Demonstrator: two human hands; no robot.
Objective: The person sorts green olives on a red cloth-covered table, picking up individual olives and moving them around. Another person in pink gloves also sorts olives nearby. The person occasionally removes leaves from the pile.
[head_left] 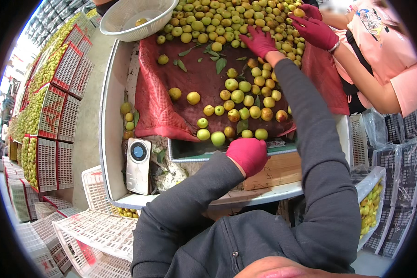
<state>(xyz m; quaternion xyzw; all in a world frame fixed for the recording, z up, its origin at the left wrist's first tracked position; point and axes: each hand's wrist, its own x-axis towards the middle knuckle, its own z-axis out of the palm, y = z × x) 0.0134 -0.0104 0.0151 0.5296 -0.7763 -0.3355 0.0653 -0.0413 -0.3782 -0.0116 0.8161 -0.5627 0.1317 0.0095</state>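
My right hand (259, 41), in a dark pink glove, reaches far forward onto a heap of round yellow-green fruits (222, 23) that look like jujubes. Its fingers are spread over them. At the near edge of the red cloth (162, 106), my left hand (248, 156), gloved the same way, is curled closed above a wooden board (275, 170). Its fingers are turned away, so whatever they hold is hidden. Between my hands lie loose fruits (237, 96), some green, some browned, with leaves (221, 65) among them.
A white basket (120, 23) holding one fruit stands far left. A white phone-like device (138, 166) lies in the near left corner. At right, a co-worker's gloved hands (315, 32) handle fruit. Fruit-filled crates (46, 113) stack along the left; a lined crate (371, 208) stands right.
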